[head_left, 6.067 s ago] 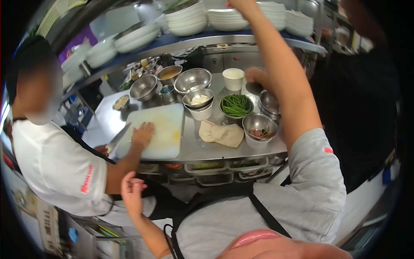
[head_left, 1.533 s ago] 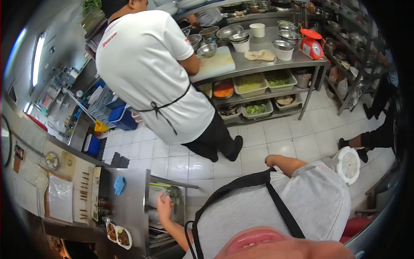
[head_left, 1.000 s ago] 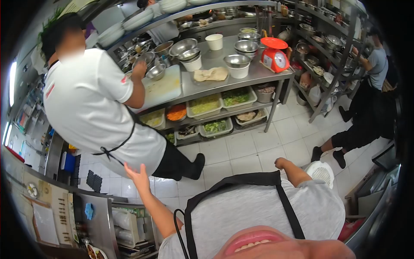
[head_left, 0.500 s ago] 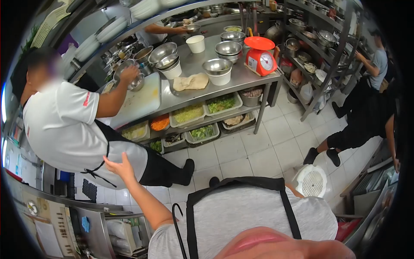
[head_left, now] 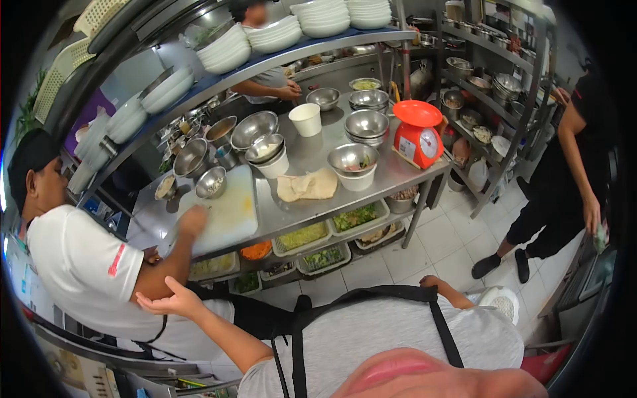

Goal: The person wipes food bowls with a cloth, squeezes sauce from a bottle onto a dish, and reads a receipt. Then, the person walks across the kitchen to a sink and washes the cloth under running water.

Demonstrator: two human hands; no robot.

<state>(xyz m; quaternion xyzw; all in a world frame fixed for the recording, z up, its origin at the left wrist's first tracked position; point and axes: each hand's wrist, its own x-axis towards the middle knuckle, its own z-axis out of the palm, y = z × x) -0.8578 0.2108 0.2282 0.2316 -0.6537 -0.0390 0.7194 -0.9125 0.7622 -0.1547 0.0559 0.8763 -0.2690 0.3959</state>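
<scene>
My left hand (head_left: 174,300) is held out at the left, palm up and fingers spread, with nothing in it. It is nearest to a co-worker in a white shirt (head_left: 79,249), close to that person's elbow. My right hand (head_left: 432,283) shows only in part beyond the edge of my black apron (head_left: 371,292); its fingers are too small to judge. In front, the co-worker's blurred hand is over a white cutting board (head_left: 232,205) with a small steel bowl (head_left: 211,183) on it. A folded beige cloth (head_left: 307,186) lies beside the board.
The steel table (head_left: 275,215) carries steel bowls, white tubs and a red scale (head_left: 419,136). Vegetable trays (head_left: 361,219) sit underneath. A plate shelf (head_left: 279,63) runs above. At right are a shelving rack (head_left: 488,86), a person in black (head_left: 564,152) and a white perforated stool (head_left: 501,304).
My view has tilted up, and my left hand appears lower and further left, still spread. My right hand has come into view. The co-worker's hand has moved from the bowl to the board.
</scene>
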